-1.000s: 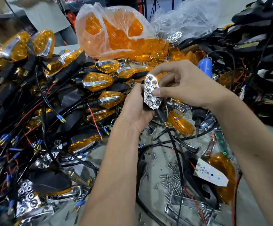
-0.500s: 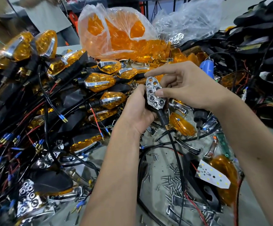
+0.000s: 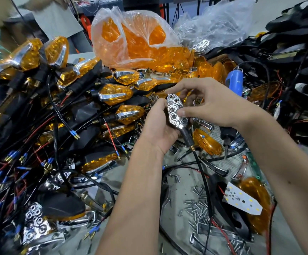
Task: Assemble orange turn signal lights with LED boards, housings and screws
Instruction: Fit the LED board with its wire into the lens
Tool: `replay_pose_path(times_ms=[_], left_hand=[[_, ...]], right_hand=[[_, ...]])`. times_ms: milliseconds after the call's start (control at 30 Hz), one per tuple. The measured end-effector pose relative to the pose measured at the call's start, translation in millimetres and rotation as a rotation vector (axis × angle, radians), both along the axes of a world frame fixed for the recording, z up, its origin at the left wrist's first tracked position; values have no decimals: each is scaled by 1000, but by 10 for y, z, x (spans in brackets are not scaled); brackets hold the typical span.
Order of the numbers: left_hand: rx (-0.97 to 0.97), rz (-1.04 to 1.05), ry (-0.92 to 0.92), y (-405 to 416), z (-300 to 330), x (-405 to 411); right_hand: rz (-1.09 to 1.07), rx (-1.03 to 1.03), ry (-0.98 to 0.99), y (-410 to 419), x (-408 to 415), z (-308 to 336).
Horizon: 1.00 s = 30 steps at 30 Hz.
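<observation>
While gripping the unfinished turn signal (image 3: 176,115) from the left side, left hand (image 3: 158,129) curled round its black body, chrome honeycomb reflector facing up. Right hand (image 3: 210,105) over it from the right, thumb tip pressed on the reflector's lower half, index finger arched above the top end, other fingers bent behind. Black stem and wire (image 3: 198,162) hanging from the signal's lower end down toward the tabletop (image 3: 182,173). Loose screws (image 3: 198,205) scattered on the tabletop below the hands. White LED board (image 3: 241,201) lying on an orange lens (image 3: 258,192) at lower right. Finished orange signals (image 3: 116,94) heaped with black, red and blue-tipped wiring across the left. Clear bag of orange lenses (image 3: 134,39) behind the hands. Blue tool (image 3: 235,81) upright just right of the bag.
</observation>
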<state>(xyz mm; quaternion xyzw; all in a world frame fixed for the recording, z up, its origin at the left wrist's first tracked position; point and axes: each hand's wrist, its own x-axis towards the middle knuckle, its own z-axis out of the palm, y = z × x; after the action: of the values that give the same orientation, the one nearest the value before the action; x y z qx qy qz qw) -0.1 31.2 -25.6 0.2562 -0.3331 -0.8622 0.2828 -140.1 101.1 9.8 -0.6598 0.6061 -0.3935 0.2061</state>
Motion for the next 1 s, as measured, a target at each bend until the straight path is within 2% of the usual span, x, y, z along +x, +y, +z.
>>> replay_pose_path(times_ms=[400, 700, 800, 1000], left_hand=[[-50, 35, 141, -6, 7, 60], [-179, 141, 155, 39, 28, 8], [-203, 164, 205, 53, 37, -10], [-285, 120, 198, 45, 21, 21]], right_hand=[[-78, 10, 12, -5, 97, -53], [-222, 69, -229, -19, 47, -125], [-214, 125, -338, -27, 53, -125], [-97, 167, -336, 3, 29, -139]])
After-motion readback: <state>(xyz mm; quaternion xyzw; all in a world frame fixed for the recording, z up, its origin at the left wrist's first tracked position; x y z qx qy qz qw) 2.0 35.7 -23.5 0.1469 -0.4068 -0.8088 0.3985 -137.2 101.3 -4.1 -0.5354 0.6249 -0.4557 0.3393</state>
